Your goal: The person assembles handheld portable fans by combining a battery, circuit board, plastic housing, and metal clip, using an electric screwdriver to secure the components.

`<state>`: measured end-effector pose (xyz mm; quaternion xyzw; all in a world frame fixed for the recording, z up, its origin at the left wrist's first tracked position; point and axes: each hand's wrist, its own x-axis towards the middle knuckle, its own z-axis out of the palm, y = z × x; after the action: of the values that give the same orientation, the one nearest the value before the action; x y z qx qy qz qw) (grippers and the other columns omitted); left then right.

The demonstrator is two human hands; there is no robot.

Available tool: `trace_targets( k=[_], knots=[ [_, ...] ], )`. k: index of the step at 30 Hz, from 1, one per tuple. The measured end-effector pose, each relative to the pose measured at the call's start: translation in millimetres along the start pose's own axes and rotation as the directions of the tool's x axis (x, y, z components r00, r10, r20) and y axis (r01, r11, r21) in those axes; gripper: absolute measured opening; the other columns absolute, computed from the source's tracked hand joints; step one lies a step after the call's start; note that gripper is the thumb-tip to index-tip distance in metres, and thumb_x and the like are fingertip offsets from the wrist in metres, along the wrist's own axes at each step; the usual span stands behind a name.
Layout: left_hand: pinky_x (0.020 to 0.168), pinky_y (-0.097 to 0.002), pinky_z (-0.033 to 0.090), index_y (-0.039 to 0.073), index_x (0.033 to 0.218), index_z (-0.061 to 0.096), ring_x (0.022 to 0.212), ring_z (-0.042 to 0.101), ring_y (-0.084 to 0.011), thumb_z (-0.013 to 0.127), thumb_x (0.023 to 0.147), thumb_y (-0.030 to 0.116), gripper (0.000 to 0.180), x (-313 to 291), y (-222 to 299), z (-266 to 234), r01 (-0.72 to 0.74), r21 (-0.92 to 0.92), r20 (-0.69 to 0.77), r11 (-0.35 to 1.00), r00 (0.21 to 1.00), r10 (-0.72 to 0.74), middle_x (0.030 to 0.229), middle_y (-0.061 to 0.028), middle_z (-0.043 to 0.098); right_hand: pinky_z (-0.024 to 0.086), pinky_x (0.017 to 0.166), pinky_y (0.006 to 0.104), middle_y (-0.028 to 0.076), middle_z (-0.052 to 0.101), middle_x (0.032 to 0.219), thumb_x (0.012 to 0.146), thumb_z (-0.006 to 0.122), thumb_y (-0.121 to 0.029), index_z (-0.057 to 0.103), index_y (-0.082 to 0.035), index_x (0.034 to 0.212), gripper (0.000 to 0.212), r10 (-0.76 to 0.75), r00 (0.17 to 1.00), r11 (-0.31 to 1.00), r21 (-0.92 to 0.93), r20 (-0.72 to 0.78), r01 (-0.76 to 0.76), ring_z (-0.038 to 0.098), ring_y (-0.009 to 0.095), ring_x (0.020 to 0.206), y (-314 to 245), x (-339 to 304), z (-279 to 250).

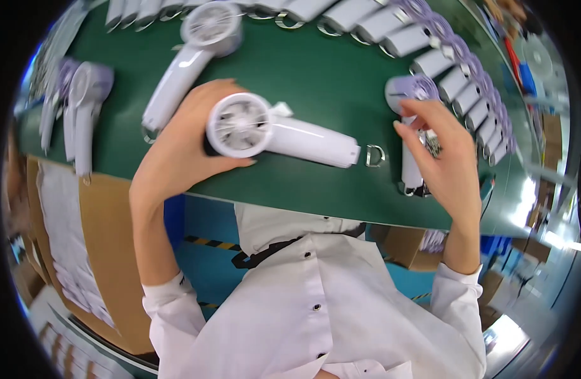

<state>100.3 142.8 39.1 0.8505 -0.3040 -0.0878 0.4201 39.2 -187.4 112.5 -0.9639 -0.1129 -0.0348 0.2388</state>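
Note:
My left hand (177,142) is closed around the round head of a white handheld fan (312,143). Its grille faces up and its handle points right, with a small white tab beside the neck. Just past the handle's end, a D-shaped metal ring (375,156) shows against the green table. My right hand (445,151) hovers at the right, thumb and forefinger curled but apart, with nothing visible between them. Under it is a fan with a purple head (412,88), partly hidden by the fingers. Small metal pieces (431,144) show beside its handle.
Another white fan (180,79) lies beyond my left hand. Several purple-headed fans (88,95) rest at the far left, and a curved row of fans (432,63) lines the back and right of the green table (290,189). An open cardboard box (107,252) stands below left.

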Motion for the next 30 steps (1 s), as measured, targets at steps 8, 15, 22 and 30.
trace_targets(
  k=[8,15,22,30],
  knots=[
    [0.107,-0.0450,0.041,0.000,0.133,0.053,0.126,0.053,-0.0350,0.090,0.064,0.025,0.083,8,75,12,-0.143,0.397,-0.114,0.907,0.973,0.203,0.133,-0.0158,0.057,0.048,0.076,0.0370,0.010,0.054,0.092,0.077,0.071,-0.002,0.063,0.002,0.098,0.023,-0.090,0.995,0.934,-0.344,0.036,0.097,0.056,0.028,0.089,25,-39,49],
    [0.096,-0.0452,0.047,0.003,0.120,0.060,0.107,0.058,-0.0325,0.082,0.068,0.017,0.058,51,90,62,-0.293,0.489,0.289,0.822,0.943,0.165,0.114,-0.0109,0.061,0.047,0.071,0.0402,0.010,0.054,0.088,0.074,0.069,0.002,0.054,-0.002,0.085,0.019,-0.006,0.996,0.997,-0.072,0.086,0.012,0.057,0.029,0.084,22,-41,52],
    [0.087,-0.0408,0.049,0.002,0.114,0.057,0.096,0.060,-0.0303,0.079,0.071,0.013,0.049,58,92,47,-0.236,0.444,0.369,0.865,0.927,0.064,0.106,-0.0102,0.060,0.049,0.072,0.0405,0.012,0.052,0.091,0.073,0.071,-0.001,0.059,0.000,0.099,0.028,0.013,0.995,0.997,0.071,-0.103,-0.005,0.057,0.030,0.083,20,-43,59],
    [0.084,-0.0426,0.048,0.002,0.118,0.058,0.095,0.061,-0.0356,0.080,0.069,0.013,0.054,58,83,42,-0.267,0.425,0.362,0.865,0.926,0.108,0.107,-0.0131,0.065,0.049,0.063,0.0375,0.011,0.054,0.085,0.074,0.070,-0.003,0.052,-0.001,0.081,0.020,-0.055,0.995,0.999,0.006,0.085,0.054,0.058,0.027,0.075,22,-31,69]
  ],
)
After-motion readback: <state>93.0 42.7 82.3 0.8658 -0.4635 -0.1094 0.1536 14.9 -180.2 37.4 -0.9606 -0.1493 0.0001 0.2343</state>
